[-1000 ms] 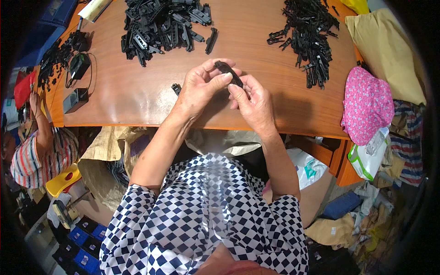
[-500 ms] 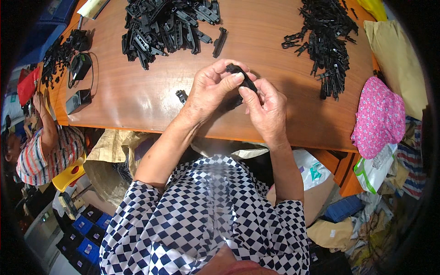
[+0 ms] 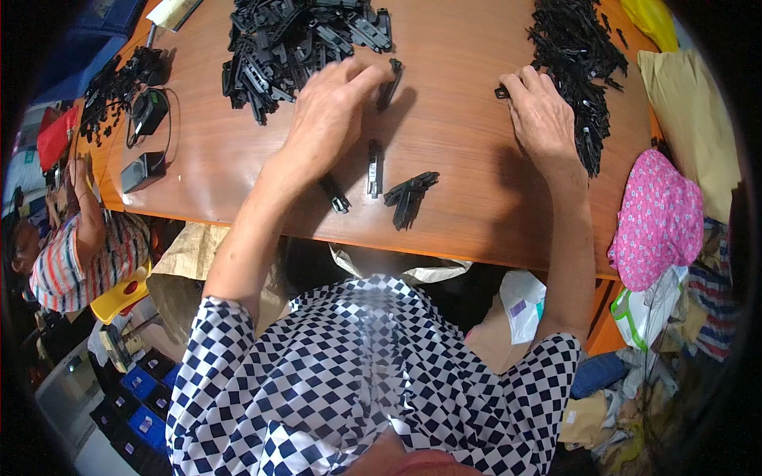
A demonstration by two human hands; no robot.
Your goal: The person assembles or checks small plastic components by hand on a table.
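The left hand (image 3: 333, 111) lies stretched over the wooden tabletop (image 3: 460, 214), palm down, fingers extended and only loosely curled. Its fingertips touch a single black plastic strip (image 3: 390, 83) that sits just at the near edge of a large heap of black plastic parts (image 3: 286, 44); whether the fingers actually pinch the strip cannot be told.

The right hand (image 3: 544, 119) rests flat on the tabletop as well, fingers spread slightly, its fingertips at the near edge of a second heap of thin black pieces (image 3: 583, 63) on the right side. A small black piece (image 3: 502, 92) lies against its thumb; no firm grip shows.

Between the hands and the table's near edge lie three loose items: a short black bar (image 3: 335, 194) beside the left wrist, a narrow upright strip (image 3: 373, 168), and a small cluster of joined black pieces (image 3: 409, 194).

A pink flowered cloth (image 3: 655, 222) hangs off the tabletop's right end. At far left sit small black devices (image 3: 147, 115), and another person in a striped shirt (image 3: 67, 262) is below the table's edge.
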